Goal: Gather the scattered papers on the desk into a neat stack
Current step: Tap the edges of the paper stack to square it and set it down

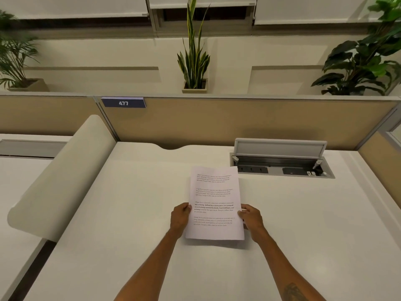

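Note:
A stack of white papers (214, 192) with printed paragraphs is held over the middle of the white desk (130, 213), its edges lined up and its lower edge near the desk top. My left hand (179, 218) grips the stack's left edge. My right hand (250, 217) grips its right edge, thumb on the top sheet. No loose sheets show elsewhere on the desk.
An open cable box (280, 162) with its lid up is set in the desk just right of the papers. A tan partition (217, 120) with a "477" sign (123, 103) backs the desk. A rounded divider (65, 174) borders the left side. Potted plants stand behind.

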`<state>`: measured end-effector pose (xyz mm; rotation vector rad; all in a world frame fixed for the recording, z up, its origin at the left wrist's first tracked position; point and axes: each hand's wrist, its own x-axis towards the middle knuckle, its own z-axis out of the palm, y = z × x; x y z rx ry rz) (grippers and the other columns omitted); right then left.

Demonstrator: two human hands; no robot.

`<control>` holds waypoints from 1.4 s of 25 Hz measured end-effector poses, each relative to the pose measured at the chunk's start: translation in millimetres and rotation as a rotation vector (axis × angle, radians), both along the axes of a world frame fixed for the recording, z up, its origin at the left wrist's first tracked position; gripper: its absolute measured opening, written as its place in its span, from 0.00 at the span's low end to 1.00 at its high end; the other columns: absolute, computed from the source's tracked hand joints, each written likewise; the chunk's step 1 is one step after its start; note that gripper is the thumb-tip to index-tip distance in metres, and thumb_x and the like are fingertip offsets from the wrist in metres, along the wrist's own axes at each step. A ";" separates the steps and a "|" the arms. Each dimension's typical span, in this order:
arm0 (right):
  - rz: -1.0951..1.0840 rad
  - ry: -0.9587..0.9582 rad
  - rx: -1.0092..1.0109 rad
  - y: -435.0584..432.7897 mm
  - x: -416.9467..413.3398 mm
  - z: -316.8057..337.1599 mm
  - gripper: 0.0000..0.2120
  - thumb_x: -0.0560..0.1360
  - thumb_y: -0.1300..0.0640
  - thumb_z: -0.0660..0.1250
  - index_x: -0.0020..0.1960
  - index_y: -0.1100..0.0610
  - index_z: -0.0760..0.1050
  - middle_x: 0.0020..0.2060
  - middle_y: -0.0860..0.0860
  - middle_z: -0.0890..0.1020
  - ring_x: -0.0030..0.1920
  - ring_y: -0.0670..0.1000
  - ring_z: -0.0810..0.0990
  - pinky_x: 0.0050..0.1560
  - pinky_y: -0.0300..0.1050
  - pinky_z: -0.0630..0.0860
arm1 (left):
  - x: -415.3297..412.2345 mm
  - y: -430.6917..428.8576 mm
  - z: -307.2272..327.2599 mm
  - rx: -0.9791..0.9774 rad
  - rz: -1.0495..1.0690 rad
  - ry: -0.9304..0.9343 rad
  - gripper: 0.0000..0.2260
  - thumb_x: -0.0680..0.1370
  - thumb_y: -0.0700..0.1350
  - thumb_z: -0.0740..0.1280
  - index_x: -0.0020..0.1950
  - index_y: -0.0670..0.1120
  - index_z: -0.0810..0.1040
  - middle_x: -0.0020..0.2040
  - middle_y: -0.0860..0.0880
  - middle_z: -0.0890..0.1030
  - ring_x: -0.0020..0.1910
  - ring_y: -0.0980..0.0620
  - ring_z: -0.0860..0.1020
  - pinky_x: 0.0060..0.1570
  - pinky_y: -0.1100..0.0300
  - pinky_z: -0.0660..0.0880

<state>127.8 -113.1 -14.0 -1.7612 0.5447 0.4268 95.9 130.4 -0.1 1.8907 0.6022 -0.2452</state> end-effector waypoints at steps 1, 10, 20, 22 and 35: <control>0.012 -0.002 0.019 3.3 9.2 3.9 0.15 0.80 0.65 0.62 0.65 0.58 0.78 0.57 0.57 0.84 0.57 0.60 0.83 0.58 0.58 0.81 | 10.1 4.9 4.7 0.010 0.001 -0.012 0.12 0.84 0.41 0.60 0.48 0.36 0.79 0.54 0.38 0.84 0.50 0.43 0.79 0.50 0.54 0.72; 0.053 -0.025 0.039 25.5 98.0 12.2 0.14 0.81 0.64 0.63 0.66 0.59 0.76 0.59 0.57 0.83 0.57 0.60 0.83 0.53 0.53 0.81 | 106.1 32.3 18.5 0.046 0.012 -0.072 0.15 0.84 0.42 0.61 0.68 0.39 0.77 0.65 0.40 0.81 0.63 0.39 0.80 0.68 0.43 0.75; 0.084 0.015 -0.052 40.0 164.6 -24.4 0.12 0.81 0.63 0.64 0.63 0.59 0.77 0.58 0.58 0.84 0.56 0.61 0.83 0.58 0.58 0.82 | 170.0 40.1 -13.2 0.118 -0.013 -0.022 0.15 0.84 0.43 0.61 0.70 0.44 0.75 0.67 0.43 0.80 0.64 0.42 0.81 0.68 0.46 0.76; 0.077 0.009 -0.102 44.7 173.9 -31.7 0.11 0.80 0.64 0.64 0.61 0.59 0.77 0.59 0.58 0.83 0.56 0.61 0.83 0.59 0.59 0.81 | 178.6 41.4 -19.7 0.158 -0.018 -0.013 0.15 0.84 0.44 0.62 0.70 0.44 0.75 0.69 0.44 0.79 0.65 0.43 0.80 0.69 0.48 0.75; 0.173 0.053 -0.419 78.7 209.4 -39.2 0.16 0.80 0.61 0.63 0.66 0.65 0.72 0.62 0.61 0.77 0.59 0.61 0.80 0.60 0.57 0.80 | 221.4 38.7 -25.9 0.262 -0.088 0.110 0.17 0.83 0.49 0.64 0.66 0.39 0.79 0.64 0.42 0.81 0.62 0.42 0.81 0.67 0.47 0.77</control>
